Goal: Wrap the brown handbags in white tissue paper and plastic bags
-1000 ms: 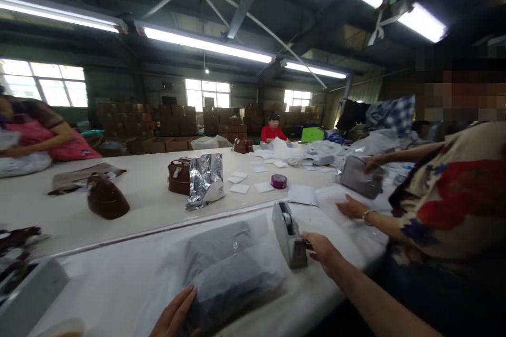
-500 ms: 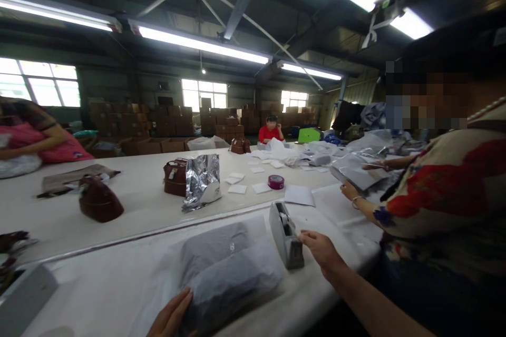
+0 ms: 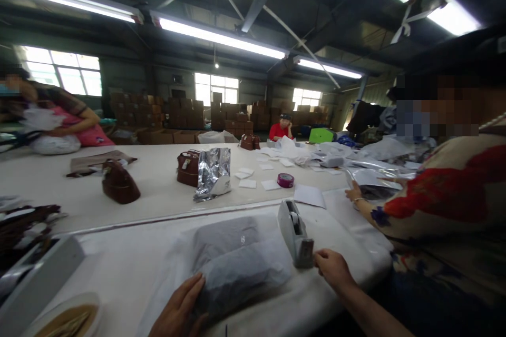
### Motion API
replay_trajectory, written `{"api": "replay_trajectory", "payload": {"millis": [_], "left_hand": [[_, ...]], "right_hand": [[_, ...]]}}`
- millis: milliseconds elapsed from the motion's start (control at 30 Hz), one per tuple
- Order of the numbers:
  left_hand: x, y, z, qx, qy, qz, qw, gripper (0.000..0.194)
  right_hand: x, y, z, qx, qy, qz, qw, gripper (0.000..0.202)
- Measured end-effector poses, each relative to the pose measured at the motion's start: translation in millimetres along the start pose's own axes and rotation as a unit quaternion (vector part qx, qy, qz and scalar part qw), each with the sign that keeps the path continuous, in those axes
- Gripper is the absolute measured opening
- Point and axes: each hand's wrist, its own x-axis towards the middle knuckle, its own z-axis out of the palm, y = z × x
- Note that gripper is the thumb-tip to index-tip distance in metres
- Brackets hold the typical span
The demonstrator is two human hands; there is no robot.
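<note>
A grey, soft-looking item in a translucent plastic bag (image 3: 237,258) lies flat on the white table in front of me. Along its near left side rests my left hand (image 3: 179,305), fingers stretched out and touching the plastic. To the right of the bag stands a grey tape dispenser (image 3: 294,234), its cutter end towards me. My right hand (image 3: 334,269) is just beside that end, thumb and fingers pinched together. Whatever the pinch holds, possibly a tape end, is too small to make out.
Beyond lie a purple tape roll (image 3: 285,180), white cards (image 3: 247,184), a silver foil bag (image 3: 213,174) and brown handbags (image 3: 120,181). A grey box (image 3: 43,274) and round tub (image 3: 71,316) sit at left. A co-worker (image 3: 446,184) handles plastic packaging close on my right.
The view has turned left, so things sit further right. My right hand has drawn slightly towards me at the dispenser, fingers more curled. My left hand stays on the bag.
</note>
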Motion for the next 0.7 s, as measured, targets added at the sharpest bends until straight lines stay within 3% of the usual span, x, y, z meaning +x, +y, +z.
{"api": "replay_trajectory", "payload": {"millis": [100, 167, 300, 367, 500, 600, 700], "left_hand": [[0.8, 11.5, -8.7, -0.01, -0.024, -0.035, 0.999, 0.06], [2.8, 19.0, -14.1, -0.023, -0.04, -0.06, 0.997, 0.06], [6.6, 28.8, -21.1, -0.054, -0.074, -0.107, 0.99, 0.06], [7.0, 30.8, -22.5, -0.071, -0.086, -0.121, 0.986, 0.061], [6.1, 30.6, -21.9, -0.1, -0.097, -0.132, 0.981, 0.064], [5.1, 29.4, -20.2, -0.122, -0.107, -0.14, 0.977, 0.068], [3.8, 28.7, -18.4, -0.139, -0.117, -0.161, 0.97, 0.073]], "right_hand": [[-22.9, -1.2, 1.0, 0.041, -0.056, 0.005, 0.998, 0.027], [-46.5, -15.0, 9.4, 0.127, -0.165, 0.025, 0.978, 0.041], [-98.0, -68.9, 49.9, 0.19, -0.414, 0.065, 0.888, 0.079], [-116.8, -95.1, 79.5, 0.176, -0.489, 0.071, 0.852, 0.091], [-129.8, -123.0, 137.5, 0.156, -0.546, 0.089, 0.818, 0.099], [-124.8, -127.9, 165.9, 0.104, -0.538, 0.094, 0.831, 0.1], [-117.4, -128.2, 179.1, 0.042, -0.507, 0.092, 0.856, 0.096]]}}
